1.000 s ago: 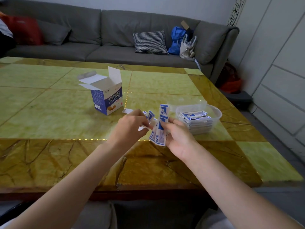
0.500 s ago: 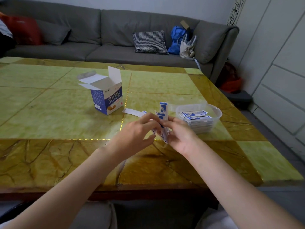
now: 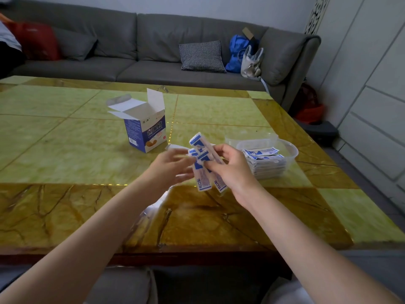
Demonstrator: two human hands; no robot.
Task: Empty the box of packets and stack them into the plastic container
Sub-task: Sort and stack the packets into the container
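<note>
A blue and white box [image 3: 145, 130] stands on the table with its top flaps open. To its right a clear plastic container [image 3: 290, 151] holds a stack of blue and white packets [image 3: 265, 163]. Above the table's middle, my right hand [image 3: 232, 170] grips a fanned bunch of packets [image 3: 202, 170]. My left hand [image 3: 169, 165] is just left of the bunch, blurred, its fingers touching the packets' edge. One loose packet [image 3: 175, 147] lies flat on the table behind my left hand.
The table [image 3: 65, 150] has green and amber marbled panels; its right edge runs close to the container. A clear lid [image 3: 249, 138] lies behind the container. A grey sofa [image 3: 142, 51] with cushions and bags stands beyond the far edge.
The packets were pressed upright between both hands and are now fanned out and tilted in my right hand. My left hand has drawn slightly leftward and is blurred.
</note>
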